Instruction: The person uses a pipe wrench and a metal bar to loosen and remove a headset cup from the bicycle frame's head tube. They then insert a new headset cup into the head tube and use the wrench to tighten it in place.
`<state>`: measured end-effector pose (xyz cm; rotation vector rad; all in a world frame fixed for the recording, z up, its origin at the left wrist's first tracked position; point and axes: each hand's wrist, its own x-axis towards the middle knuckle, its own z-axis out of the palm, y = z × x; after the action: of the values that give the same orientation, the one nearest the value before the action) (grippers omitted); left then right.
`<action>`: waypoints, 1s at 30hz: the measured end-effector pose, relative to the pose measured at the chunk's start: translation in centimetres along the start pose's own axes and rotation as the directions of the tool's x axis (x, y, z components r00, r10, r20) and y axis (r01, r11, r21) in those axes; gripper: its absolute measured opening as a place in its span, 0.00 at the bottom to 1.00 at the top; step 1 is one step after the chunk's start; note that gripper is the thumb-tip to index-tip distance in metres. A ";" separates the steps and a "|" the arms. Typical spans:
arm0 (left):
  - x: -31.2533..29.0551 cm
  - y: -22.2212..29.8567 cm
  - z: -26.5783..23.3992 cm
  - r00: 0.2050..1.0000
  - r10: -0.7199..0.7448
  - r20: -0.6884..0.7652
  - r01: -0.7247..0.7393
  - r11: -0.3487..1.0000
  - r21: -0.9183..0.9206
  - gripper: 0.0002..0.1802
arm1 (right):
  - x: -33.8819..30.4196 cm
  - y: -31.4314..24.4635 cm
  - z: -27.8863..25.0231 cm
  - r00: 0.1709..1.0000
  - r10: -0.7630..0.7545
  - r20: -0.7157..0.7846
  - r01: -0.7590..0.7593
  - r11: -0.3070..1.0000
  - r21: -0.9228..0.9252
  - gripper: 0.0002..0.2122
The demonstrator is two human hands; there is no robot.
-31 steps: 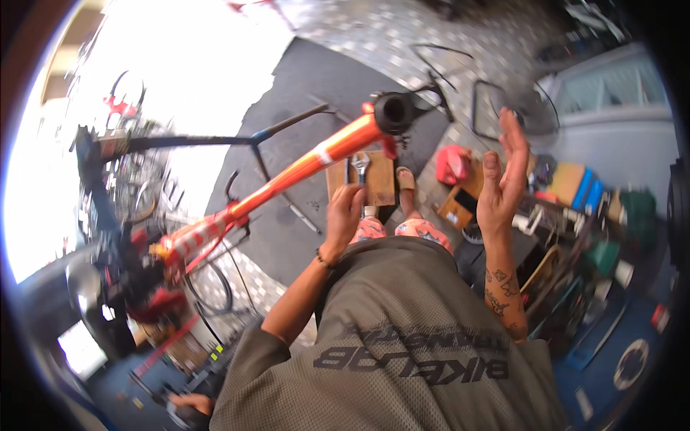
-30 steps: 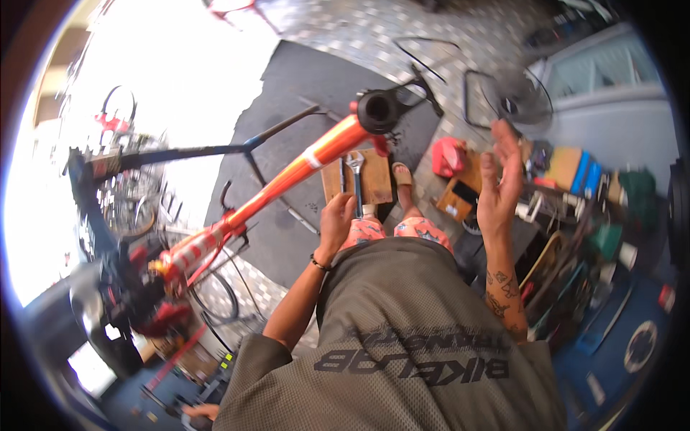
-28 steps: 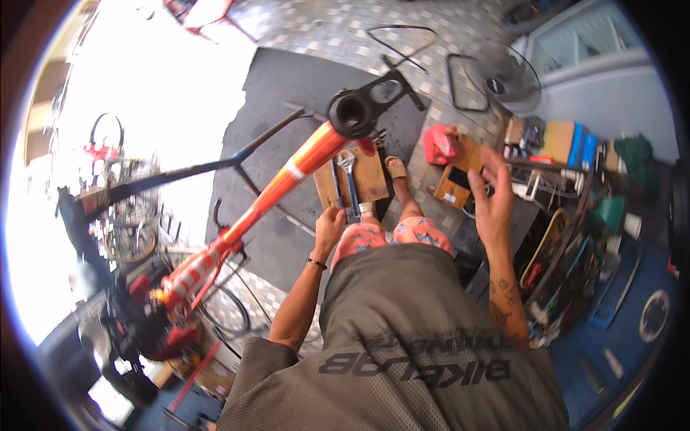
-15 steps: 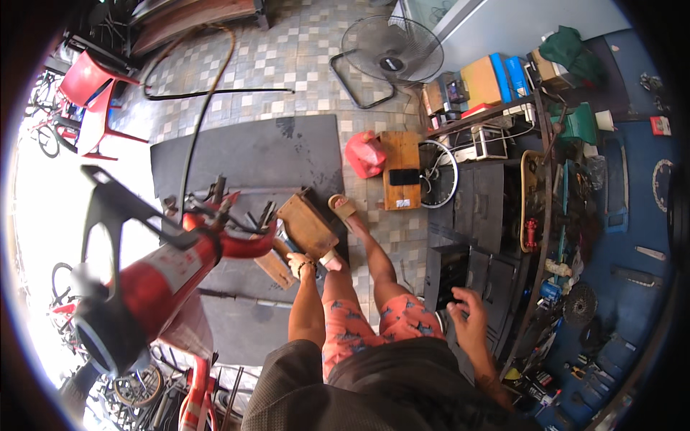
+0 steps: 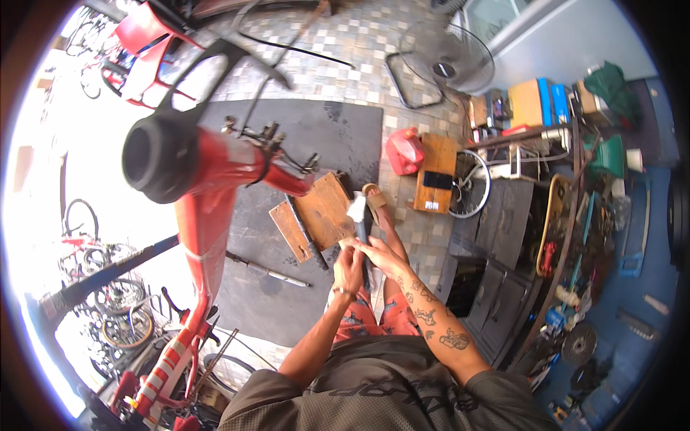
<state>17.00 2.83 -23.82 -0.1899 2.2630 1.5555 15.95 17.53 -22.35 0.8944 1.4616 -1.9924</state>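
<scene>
In front of my lap, both hands come together around a dark-handled tool with a broad pale silver head. The head points away from me, and its exact kind is unclear. My left hand is closed against the handle on its left side. My right hand closes on it from the right, its fingers meeting the left ones and hiding part of the grip. Just beyond lies a low wooden stool, with a dark metal bar across its side.
A red bicycle frame rises close at left. On the black mat lies a metal rod. Ahead right are a red jug, a wooden stool with a phone, a wheel and a fan. Tool shelves line the right.
My left hand has come back from beside the stool toward my lap. My right hand has swung in from the right to meet it at the tool. The view has shifted.
</scene>
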 end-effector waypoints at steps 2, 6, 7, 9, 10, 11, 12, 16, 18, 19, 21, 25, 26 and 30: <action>-1.3 -1.6 -3.1 0.957 -0.284 0.066 0.285 0.958 -0.011 0.18 | 0.2 0.1 -0.2 0.989 0.145 -0.034 -0.132 0.958 0.253 0.10; 2.7 -11.3 -5.8 0.847 -0.286 -0.448 0.525 0.577 0.625 0.38 | -4.6 -2.7 -4.6 0.978 0.151 -0.146 -0.110 0.960 0.257 0.09; 3.8 -14.1 -6.1 0.839 -0.379 -0.390 0.544 0.601 0.586 0.44 | -6.6 -3.6 -5.7 0.981 0.137 -0.134 -0.105 0.969 0.225 0.11; 6.2 -18.4 -5.8 0.778 -0.589 -0.219 0.618 0.656 0.433 0.52 | -10.5 -5.8 -7.1 0.979 0.089 -0.185 -0.075 0.994 0.080 0.15; 7.5 -19.9 -5.3 0.678 -0.712 -0.181 0.725 0.607 0.324 0.51 | -12.5 -6.8 -7.4 0.977 0.047 -0.208 -0.050 0.999 -0.013 0.16; 8.0 -20.8 -5.0 0.688 -0.678 -0.258 0.725 0.626 0.288 0.47 | -14.5 -8.0 -7.6 0.975 0.007 -0.222 -0.028 0.995 -0.094 0.16; 8.7 -21.3 -4.8 0.653 -0.715 -0.249 0.756 0.596 0.270 0.44 | -16.4 -9.3 -7.6 0.974 -0.017 -0.228 -0.017 0.989 -0.148 0.16; 8.2 -19.4 -4.7 0.732 -0.635 -0.246 0.681 0.676 0.283 0.31 | -22.7 -14.3 -6.7 0.945 -0.166 -0.281 0.098 0.966 -0.239 0.15; 5.7 -16.6 -5.4 0.726 -0.588 -0.355 0.673 0.712 0.197 0.27 | -25.1 -17.5 -6.3 0.943 -0.245 -0.226 0.197 0.957 -0.215 0.14; 3.6 -15.0 -6.5 0.786 -0.526 -0.325 0.591 0.794 0.145 0.26 | -26.3 -19.2 -6.1 0.940 -0.277 -0.201 0.228 0.944 -0.237 0.15; -0.7 -10.4 -8.3 0.857 -0.442 -0.264 0.469 0.882 0.048 0.18 | -27.7 -23.6 -6.0 0.926 -0.357 -0.122 0.307 0.901 -0.305 0.16; -9.1 1.3 -12.3 0.958 -0.285 -0.042 0.256 0.908 -0.332 0.12 | -29.0 -31.8 -5.3 0.914 -0.396 0.089 0.397 0.829 -0.394 0.19; -10.1 4.2 -13.0 0.964 -0.264 -0.041 0.240 0.922 -0.305 0.08 | -29.0 -33.5 -5.2 0.907 -0.396 0.142 0.418 0.813 -0.406 0.18; -10.6 12.1 -13.5 0.970 -0.243 -0.018 0.219 0.903 -0.370 0.14 | -27.8 -38.8 -4.4 0.895 -0.362 0.261 0.445 0.778 -0.444 0.18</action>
<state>19.61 -6.16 -5.02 -0.5956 1.8888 1.8439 6.82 33.59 21.89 0.1944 2.0658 -1.7612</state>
